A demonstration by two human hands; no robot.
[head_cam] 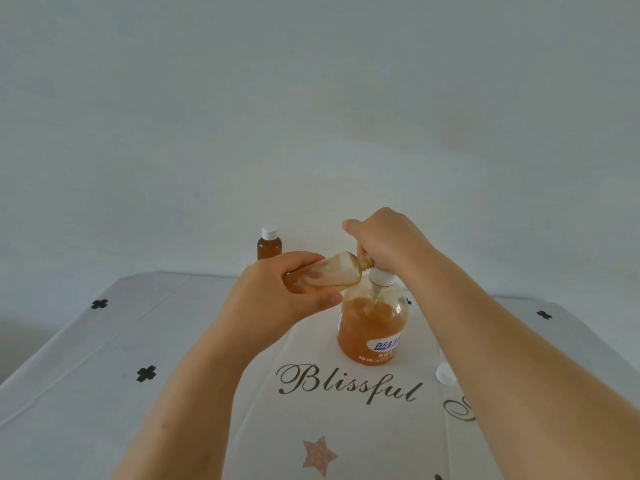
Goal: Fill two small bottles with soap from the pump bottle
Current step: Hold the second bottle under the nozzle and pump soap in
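The pump bottle, clear with amber soap and a blue-and-white label, stands mid-table. My right hand covers its pump head from above and hides the nozzle. My left hand holds a small uncapped bottle on its side, its neck pointing right at the pump under my right hand. Soap smears its inner wall. A second small amber bottle with a white cap stands upright at the table's far edge.
A loose white cap lies on the tablecloth to the right of the pump bottle, partly behind my right forearm. The white cloth carries black flowers, a star and the word "Blissful". A plain wall rises behind the table.
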